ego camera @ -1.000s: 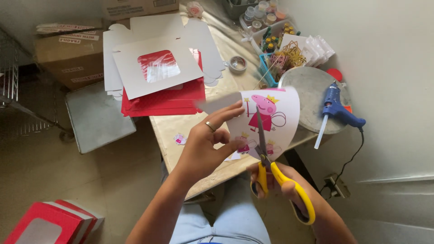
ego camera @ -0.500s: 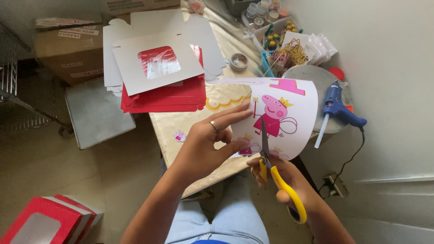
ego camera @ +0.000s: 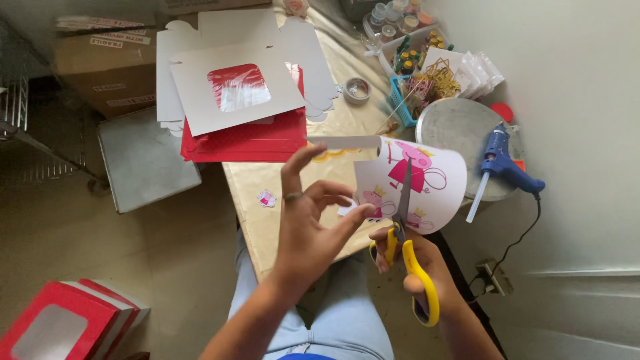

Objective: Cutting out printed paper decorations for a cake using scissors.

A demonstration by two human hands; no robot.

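My left hand (ego camera: pixel 310 223) pinches the lower left edge of a printed sheet (ego camera: pixel 427 183) showing pink cartoon pig figures, held up over the table. A cut strip of the sheet sticks out to the left above my fingers. My right hand (ego camera: pixel 417 263) grips yellow-handled scissors (ego camera: pixel 407 247), whose blades point up into the sheet between the figures. A small cut-out figure (ego camera: pixel 267 198) lies on the table (ego camera: pixel 250 200) to the left of my left hand.
Flat white and red window boxes (ego camera: pixel 240 100) are stacked at the table's far left. A blue glue gun (ego camera: pixel 503 163) rests on a round silver board (ego camera: pixel 460 133). Craft supplies and jars (ego camera: pixel 413 60) crowd the back. Red boxes (ego camera: pixel 60 323) and a cardboard carton (ego camera: pixel 107 73) are on the floor.
The sheet has turned and shifted right in my left hand. The scissors' blades have gone further up into it, and a strip now hangs loose to the left.
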